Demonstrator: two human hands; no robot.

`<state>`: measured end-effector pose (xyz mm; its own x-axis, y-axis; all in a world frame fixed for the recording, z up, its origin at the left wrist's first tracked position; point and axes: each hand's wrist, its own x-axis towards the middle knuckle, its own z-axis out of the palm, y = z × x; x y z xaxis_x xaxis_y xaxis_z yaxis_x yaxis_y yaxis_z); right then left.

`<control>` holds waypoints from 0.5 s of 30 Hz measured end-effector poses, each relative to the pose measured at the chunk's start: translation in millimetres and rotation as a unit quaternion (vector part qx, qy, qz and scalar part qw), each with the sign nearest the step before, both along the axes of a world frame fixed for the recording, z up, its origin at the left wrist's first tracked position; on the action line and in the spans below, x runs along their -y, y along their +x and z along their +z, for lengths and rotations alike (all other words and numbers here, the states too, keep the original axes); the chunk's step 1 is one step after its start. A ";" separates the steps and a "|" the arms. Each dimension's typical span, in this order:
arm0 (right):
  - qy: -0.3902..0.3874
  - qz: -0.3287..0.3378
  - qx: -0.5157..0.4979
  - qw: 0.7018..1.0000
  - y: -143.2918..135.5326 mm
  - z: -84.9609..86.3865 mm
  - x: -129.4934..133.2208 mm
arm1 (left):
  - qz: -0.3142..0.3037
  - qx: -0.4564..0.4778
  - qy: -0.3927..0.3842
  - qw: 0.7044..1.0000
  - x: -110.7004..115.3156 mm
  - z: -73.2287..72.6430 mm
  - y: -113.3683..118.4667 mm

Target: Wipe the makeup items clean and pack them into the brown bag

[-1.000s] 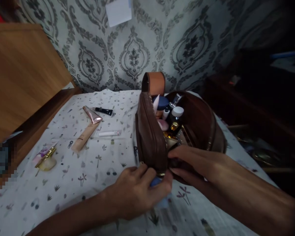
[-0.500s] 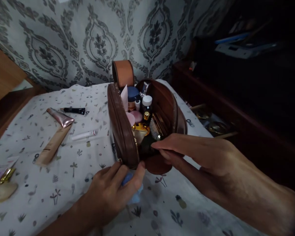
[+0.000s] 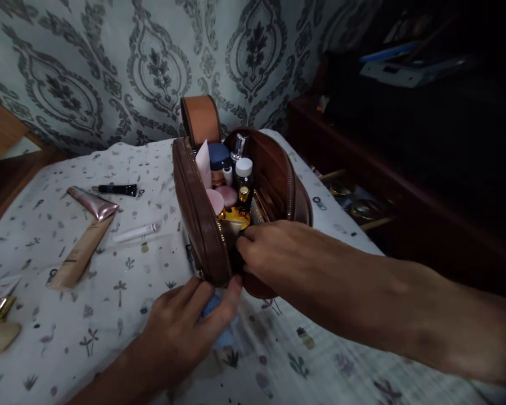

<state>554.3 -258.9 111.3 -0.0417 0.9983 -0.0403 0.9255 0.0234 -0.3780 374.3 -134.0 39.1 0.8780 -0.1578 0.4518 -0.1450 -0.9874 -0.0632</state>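
Observation:
A brown cosmetic bag [image 3: 200, 225] stands unzipped on the bed sheet, its mouth facing me. My left hand [image 3: 179, 323] grips the near bottom corner of the bag, and a blue, soft-looking thing [image 3: 224, 336] shows beneath its thumb. Inside the mouth, my right hand [image 3: 267, 247] reaches down with curled fingers; the fingertips and anything in them are hidden. Around it in the bag are a white-capped dark bottle [image 3: 243, 169], a blue-lidded jar [image 3: 218, 156], a pale pink tube [image 3: 203, 164], pink round items [image 3: 225, 196] and a yellow item [image 3: 238, 217].
Left of the bag lie a black tube [image 3: 117, 189], a shiny pink tube [image 3: 93, 203], a beige tube [image 3: 82, 253] and a white stick [image 3: 135, 233]. A gold-necked bottle [image 3: 0, 332] is at the far left. Dark furniture with an open drawer [image 3: 362, 209] borders the right.
My right hand has moved left and deeper into the bag, its fingers now curled and hidden. My left hand keeps its grip on the bag's corner. The view has shifted slightly.

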 end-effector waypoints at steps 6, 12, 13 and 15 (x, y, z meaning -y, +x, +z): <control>-0.075 -0.007 0.036 0.996 -4.5 11.3 -23.4 | 0.001 -0.005 0.006 1.000 -0.4 -0.4 -2.1; -0.027 -0.014 0.029 0.999 1.0 -9.5 -15.4 | 0.003 -0.013 -0.007 1.000 -0.3 -5.1 -5.1; -0.017 -0.013 0.022 1.000 1.9 -10.5 -11.1 | 0.005 -0.010 -0.007 1.000 -0.1 -5.3 -4.7; 0.004 -0.011 0.012 1.000 3.1 -8.0 -0.8 | 0.008 0.003 -0.004 1.000 0.1 -5.1 -3.4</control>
<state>557.4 -258.1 103.3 -0.0185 0.9993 -0.0329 0.9348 0.0056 -0.3552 370.9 -134.1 34.0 0.8778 -0.1406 0.4579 -0.1292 -0.9900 -0.0562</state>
